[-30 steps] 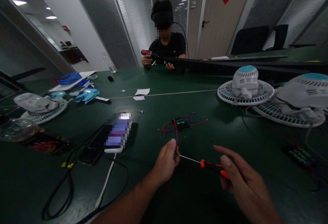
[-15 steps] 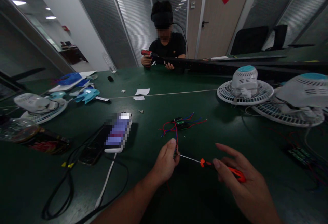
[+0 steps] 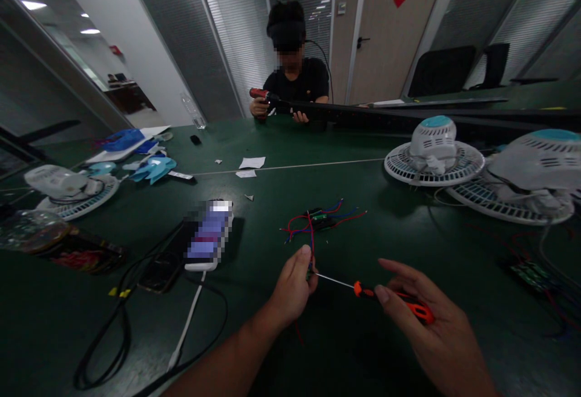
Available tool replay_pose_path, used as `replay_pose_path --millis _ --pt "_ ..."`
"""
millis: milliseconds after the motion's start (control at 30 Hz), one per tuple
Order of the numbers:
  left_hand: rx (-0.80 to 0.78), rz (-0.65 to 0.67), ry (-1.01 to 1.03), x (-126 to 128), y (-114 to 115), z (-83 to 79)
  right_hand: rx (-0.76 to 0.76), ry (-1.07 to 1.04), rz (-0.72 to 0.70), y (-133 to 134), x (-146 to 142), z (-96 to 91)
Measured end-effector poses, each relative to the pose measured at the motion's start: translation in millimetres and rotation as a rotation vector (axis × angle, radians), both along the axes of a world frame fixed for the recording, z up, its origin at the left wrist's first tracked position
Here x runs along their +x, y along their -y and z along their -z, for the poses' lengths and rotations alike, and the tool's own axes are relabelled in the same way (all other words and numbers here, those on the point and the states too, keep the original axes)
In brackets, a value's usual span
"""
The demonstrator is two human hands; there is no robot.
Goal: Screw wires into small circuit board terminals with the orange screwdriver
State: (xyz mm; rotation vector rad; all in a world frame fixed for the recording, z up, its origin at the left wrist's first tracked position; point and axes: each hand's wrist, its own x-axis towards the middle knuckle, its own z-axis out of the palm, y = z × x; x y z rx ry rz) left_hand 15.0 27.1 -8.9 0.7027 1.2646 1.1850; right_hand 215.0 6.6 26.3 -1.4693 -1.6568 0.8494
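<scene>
My left hand (image 3: 295, 285) is closed on a small circuit board (image 3: 310, 271), mostly hidden by the fingers. Red and blue wires (image 3: 311, 239) rise from it, and a red one hangs below. In my right hand (image 3: 426, 318) is an orange and black screwdriver (image 3: 358, 289), its handle between thumb and fingers, the index finger stretched out. The screwdriver's thin shaft points left and its tip meets the board's edge at my left fingers. Just beyond lie more circuit boards (image 3: 322, 221) with red and blue wires on the green table (image 3: 272, 203).
White fan parts (image 3: 436, 161) stand at the right, near another wired board (image 3: 531, 273). At the left are a lit phone (image 3: 209, 233) on a cable, a dark phone (image 3: 161, 270), a bottle (image 3: 59, 242) and blue fan blades (image 3: 154, 169). Opposite, a person (image 3: 295, 82) holds a red drill (image 3: 259, 93).
My right hand and the screwdriver handle have shifted very slightly left, and the handle has turned a little. My left hand stays in place with the board.
</scene>
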Motion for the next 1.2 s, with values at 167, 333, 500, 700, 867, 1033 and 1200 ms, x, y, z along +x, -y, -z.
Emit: replay_pose_path --millis 167,333,500,700,867,1033,1200 --pt "0.001 -0.010 0.011 -0.6 0.5 1.9 -0.045 -0.091 0.098 7.1 -10.0 -8.3" --pt "-0.010 -0.023 0.006 -0.8 -0.2 3.9 -0.094 -0.041 0.123 6.1 -10.6 -7.3" --pt "-0.008 -0.024 0.033 -1.3 -0.4 6.6 -0.018 0.012 0.019 1.3 -3.4 -2.0" --pt "0.001 -0.011 0.023 -1.0 0.6 5.6 0.029 0.050 -0.014 -0.3 -2.3 1.5" --pt "-0.023 -0.040 0.045 -0.2 0.1 3.2 0.057 0.074 -0.013 -1.5 -0.1 4.6" --pt "-0.030 -0.039 0.042 -0.6 0.0 2.4 0.016 0.092 -0.016 -1.5 1.7 4.4" --pt "-0.035 -0.046 0.057 -1.0 -0.2 4.4 0.007 0.065 -0.009 -0.8 0.2 2.8"
